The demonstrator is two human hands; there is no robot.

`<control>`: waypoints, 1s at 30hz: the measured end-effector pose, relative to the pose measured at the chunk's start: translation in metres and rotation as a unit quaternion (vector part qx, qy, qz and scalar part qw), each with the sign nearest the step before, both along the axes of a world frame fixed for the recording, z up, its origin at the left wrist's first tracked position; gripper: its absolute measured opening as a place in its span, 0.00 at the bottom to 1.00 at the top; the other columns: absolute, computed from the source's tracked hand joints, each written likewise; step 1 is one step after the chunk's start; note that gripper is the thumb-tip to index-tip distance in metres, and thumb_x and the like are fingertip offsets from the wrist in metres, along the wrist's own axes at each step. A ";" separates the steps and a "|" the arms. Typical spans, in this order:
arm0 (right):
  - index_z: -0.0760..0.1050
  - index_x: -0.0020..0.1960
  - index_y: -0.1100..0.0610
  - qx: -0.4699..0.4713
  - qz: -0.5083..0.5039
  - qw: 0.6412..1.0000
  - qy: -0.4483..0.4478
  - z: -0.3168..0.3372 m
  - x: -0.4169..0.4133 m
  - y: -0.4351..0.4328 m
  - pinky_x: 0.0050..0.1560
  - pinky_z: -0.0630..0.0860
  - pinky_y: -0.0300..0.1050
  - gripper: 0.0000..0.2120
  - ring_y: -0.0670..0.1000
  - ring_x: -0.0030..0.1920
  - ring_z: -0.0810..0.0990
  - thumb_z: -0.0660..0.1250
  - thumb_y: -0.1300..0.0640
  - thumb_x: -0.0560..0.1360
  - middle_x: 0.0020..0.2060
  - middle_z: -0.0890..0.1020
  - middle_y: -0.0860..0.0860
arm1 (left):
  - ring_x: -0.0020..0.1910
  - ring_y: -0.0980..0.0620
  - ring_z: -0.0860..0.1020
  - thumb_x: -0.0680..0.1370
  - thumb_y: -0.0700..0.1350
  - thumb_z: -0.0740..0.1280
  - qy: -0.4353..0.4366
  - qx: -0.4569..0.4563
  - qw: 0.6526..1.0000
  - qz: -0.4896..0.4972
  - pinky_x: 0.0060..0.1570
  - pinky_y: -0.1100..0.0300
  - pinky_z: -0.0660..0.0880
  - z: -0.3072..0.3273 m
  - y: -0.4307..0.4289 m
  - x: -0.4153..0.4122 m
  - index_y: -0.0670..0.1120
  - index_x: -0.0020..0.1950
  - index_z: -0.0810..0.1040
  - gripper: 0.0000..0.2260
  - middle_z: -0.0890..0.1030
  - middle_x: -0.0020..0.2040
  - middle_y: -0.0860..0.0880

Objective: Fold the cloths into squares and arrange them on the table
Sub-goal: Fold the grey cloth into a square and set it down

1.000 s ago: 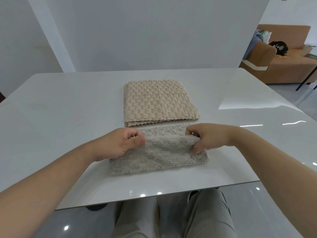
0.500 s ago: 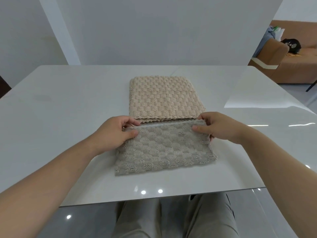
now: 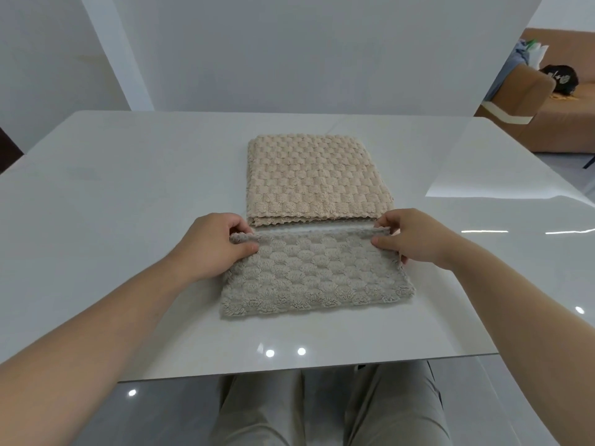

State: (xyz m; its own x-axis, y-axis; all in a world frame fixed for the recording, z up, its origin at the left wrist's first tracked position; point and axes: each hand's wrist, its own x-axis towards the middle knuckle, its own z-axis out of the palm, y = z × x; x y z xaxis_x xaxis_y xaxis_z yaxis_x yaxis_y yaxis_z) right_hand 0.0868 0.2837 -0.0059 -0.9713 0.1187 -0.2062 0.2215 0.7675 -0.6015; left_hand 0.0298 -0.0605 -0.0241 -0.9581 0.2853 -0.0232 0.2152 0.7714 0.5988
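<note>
A grey cloth [image 3: 314, 278] lies folded flat near the front edge of the glossy white tabletop [image 3: 128, 194], plush, with a raised bubble-like weave and fuzzy edges. The left hand [image 3: 214, 244] pinches its far left corner and the right hand [image 3: 418, 238] pinches its far right corner, thumbs on top. Just beyond, across a thin gap, a beige cloth [image 3: 314, 178] rests folded into a thick square, its checkered pile soft and its near edge scalloped.

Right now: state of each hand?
Left hand: pinching the grey cloth at its far left corner.
Right hand: pinching its far right corner.
</note>
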 end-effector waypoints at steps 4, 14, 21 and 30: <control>0.75 0.53 0.53 0.054 0.020 0.998 0.004 0.000 -0.004 0.003 0.37 0.75 0.43 0.07 0.54 0.33 0.82 0.70 0.53 0.78 0.45 0.82 0.57 | 0.40 0.58 0.76 0.75 0.51 0.75 0.012 -0.018 1.000 -0.001 0.37 0.64 0.67 -0.001 0.002 -0.003 0.53 0.46 0.79 0.06 0.79 0.40 0.55; 0.73 0.64 0.52 0.189 0.069 0.979 0.013 -0.008 -0.013 -0.006 0.43 0.75 0.45 0.14 0.53 0.41 0.81 0.64 0.49 0.80 0.46 0.80 0.52 | 0.47 0.51 0.77 0.77 0.53 0.72 0.049 -0.096 0.994 -0.008 0.44 0.57 0.70 -0.007 0.008 -0.005 0.49 0.58 0.80 0.13 0.76 0.48 0.51; 0.74 0.61 0.52 0.232 0.105 0.967 -0.002 -0.004 -0.014 -0.003 0.51 0.71 0.46 0.14 0.53 0.51 0.76 0.66 0.47 0.79 0.55 0.76 0.53 | 0.45 0.52 0.75 0.76 0.60 0.71 0.042 -0.150 0.988 -0.023 0.46 0.55 0.72 -0.007 -0.001 -0.012 0.49 0.55 0.79 0.17 0.70 0.46 0.53; 0.72 0.54 0.48 0.160 0.108 0.981 -0.014 0.012 -0.012 0.002 0.48 0.76 0.48 0.14 0.52 0.47 0.78 0.74 0.53 0.73 0.47 0.78 0.49 | 0.42 0.53 0.77 0.71 0.47 0.80 0.005 0.005 0.998 -0.057 0.40 0.60 0.70 0.012 -0.005 -0.010 0.53 0.47 0.76 0.14 0.80 0.44 0.54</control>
